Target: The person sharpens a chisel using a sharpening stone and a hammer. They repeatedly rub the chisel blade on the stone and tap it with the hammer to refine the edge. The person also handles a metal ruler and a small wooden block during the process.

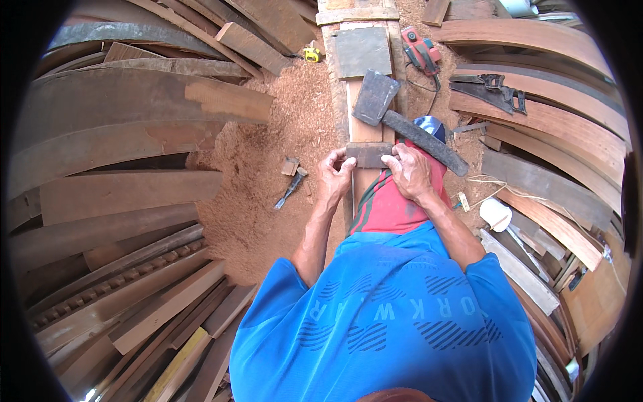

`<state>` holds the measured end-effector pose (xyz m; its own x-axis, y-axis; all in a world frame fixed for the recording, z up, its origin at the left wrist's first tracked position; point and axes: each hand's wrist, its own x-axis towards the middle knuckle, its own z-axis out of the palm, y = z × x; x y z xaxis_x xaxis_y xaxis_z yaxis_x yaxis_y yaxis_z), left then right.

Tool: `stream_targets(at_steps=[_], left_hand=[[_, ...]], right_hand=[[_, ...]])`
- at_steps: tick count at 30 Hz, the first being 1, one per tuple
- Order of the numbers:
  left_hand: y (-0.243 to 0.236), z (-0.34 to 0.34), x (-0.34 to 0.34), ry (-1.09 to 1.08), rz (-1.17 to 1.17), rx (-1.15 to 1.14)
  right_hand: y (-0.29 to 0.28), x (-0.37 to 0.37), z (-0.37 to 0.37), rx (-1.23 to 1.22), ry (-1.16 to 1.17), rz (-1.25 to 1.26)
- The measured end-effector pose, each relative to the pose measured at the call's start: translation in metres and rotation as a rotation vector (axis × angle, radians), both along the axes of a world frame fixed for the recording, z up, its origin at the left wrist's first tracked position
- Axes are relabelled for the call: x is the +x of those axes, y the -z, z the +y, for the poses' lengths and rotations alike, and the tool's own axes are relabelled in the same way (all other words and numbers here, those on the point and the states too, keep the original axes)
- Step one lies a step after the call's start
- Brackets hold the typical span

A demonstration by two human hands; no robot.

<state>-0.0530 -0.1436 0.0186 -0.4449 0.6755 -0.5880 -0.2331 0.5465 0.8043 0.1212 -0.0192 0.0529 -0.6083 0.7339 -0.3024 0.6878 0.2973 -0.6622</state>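
Both hands meet at a small dark wooden block (pixel 368 156) lying across a pale plank (pixel 362 120) just in front of me. My left hand (pixel 335 174) grips its left end between thumb and fingers. On its right end, my right hand (pixel 410 171) pinches the same block. A large dark mallet (pixel 376 98) rests on the bench just beyond, its handle slanting toward the right past my right hand. Farther off along the bench lies a flat grey board (pixel 362 52). Left of my left hand, a chisel (pixel 291 188) lies on the sawdust beside a small wood scrap (pixel 290 166).
Stacked boards (pixel 134 94) fill the left side, and more planks (pixel 536 100) line the right, with a handsaw (pixel 489 90) on them. A red corded power tool (pixel 421 51) sits right of the bench. A yellow tape measure (pixel 312 54) and white cup (pixel 495 214) lie around.
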Motion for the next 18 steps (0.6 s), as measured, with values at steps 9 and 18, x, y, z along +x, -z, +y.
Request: stream_targets(at_steps=[9, 18], left_hand=[[-0.0010, 0.0011, 0.0000, 0.002, 0.011, 0.004], [0.0028, 0.0012, -0.0049, 0.010, 0.006, 0.053]], right_hand=[[-0.0037, -0.0008, 0.0009, -0.025, 0.018, -0.021], [-0.0046, 0.0006, 0.0026, -0.112, 0.074, 0.017]])
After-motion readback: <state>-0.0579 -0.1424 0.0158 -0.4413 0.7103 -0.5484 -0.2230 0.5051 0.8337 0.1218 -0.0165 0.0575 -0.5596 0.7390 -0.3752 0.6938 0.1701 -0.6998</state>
